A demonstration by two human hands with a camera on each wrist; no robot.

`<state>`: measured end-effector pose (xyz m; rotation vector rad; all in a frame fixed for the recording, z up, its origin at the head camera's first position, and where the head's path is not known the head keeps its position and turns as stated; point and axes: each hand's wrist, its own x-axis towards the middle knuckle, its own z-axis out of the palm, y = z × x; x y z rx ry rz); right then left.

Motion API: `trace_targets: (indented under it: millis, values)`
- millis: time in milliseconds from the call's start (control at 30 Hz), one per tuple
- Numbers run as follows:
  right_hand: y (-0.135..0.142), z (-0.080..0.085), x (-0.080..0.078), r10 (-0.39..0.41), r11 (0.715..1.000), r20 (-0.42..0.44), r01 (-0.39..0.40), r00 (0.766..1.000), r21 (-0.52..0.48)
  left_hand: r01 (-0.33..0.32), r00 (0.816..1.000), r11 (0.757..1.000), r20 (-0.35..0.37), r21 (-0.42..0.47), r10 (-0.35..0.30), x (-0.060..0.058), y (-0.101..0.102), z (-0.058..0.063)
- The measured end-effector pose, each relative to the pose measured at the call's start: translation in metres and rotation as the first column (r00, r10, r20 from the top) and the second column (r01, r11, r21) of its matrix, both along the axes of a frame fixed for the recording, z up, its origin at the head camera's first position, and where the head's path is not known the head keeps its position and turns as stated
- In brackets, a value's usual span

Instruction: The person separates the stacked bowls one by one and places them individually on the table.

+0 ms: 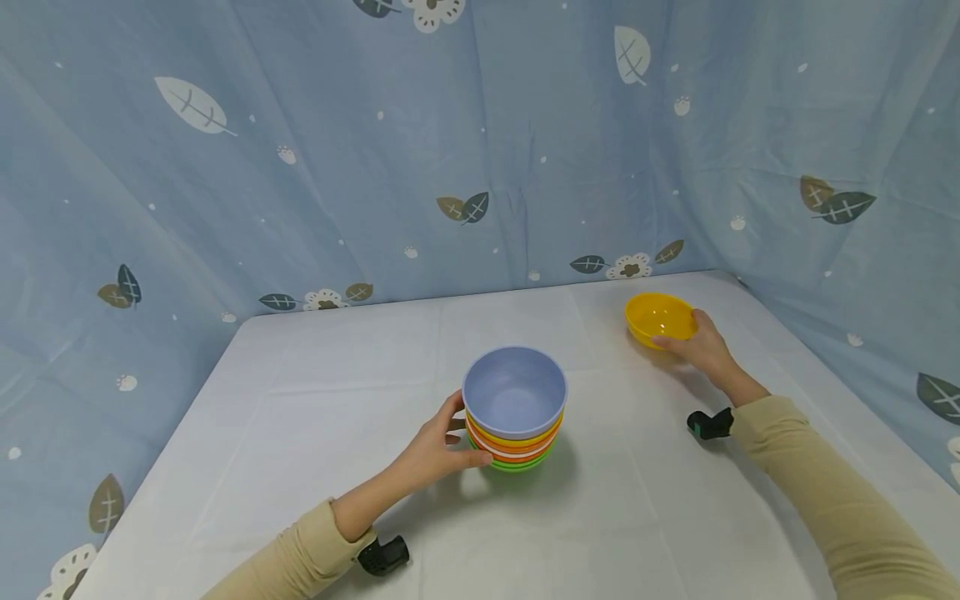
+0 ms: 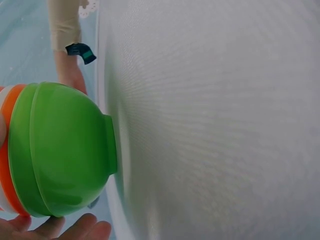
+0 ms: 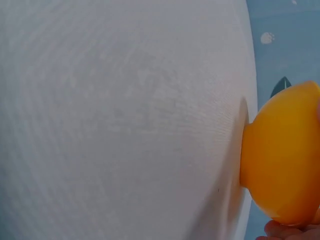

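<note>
Currently, the stack of bowls (image 1: pixel 515 408) is standing just below centre frame, perhaps risking a tilt if the left hand (image 1: pixel 441 446) is pushing unevenly; the yellow bowl (image 1: pixel 658 317), right of centre, may be risking a slip, being gripped on one side only. Left hand is curving half-open around the stack; right hand (image 1: pixel 703 348), arm extending forward, is pinching its bowl between thumb and fingers.

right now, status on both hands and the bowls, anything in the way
Left hand gripping side of bowl stack, lilac bowl on top. Right hand holding yellow bowl, apart from stack. Nothing seen between them.
</note>
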<state>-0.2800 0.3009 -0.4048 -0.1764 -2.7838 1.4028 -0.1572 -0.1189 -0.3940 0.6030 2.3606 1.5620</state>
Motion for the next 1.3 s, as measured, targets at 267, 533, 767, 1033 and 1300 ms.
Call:
trace_targets:
  millis: [267, 533, 767, 1033, 1300]
  values:
    - [0.000, 0.002, -0.001, 0.008, 1.000, 0.024, -0.008, 1.000, 0.017, 0.003, 1.000, 1.000, 0.005, 0.007, -0.003, 0.000, 0.000, 0.001]
    - [0.004, 0.007, -0.001, 0.003, 1.000, 0.077, -0.005, 0.997, 0.029, 0.005, 1.000, 1.000, 0.002, 0.006, -0.005, 0.000, 0.000, 0.000]
    - [0.004, 0.011, 0.002, 0.035, 0.998, 0.041, -0.037, 0.999, 0.041, 0.005, 1.000, 1.000, 0.001, 0.006, -0.005, 0.000, 0.000, 0.000]
    - [-0.001, 0.022, 0.010, 0.075, 0.996, 0.009, -0.075, 0.997, 0.044, 0.010, 1.000, 1.000, -0.001, 0.007, -0.010, -0.001, -0.001, -0.001]
    - [-0.009, 0.031, 0.021, 0.138, 0.989, -0.013, -0.137, 0.990, 0.055, -0.003, 1.000, 1.000, -0.006, 0.001, 0.003, -0.001, 0.000, -0.001]
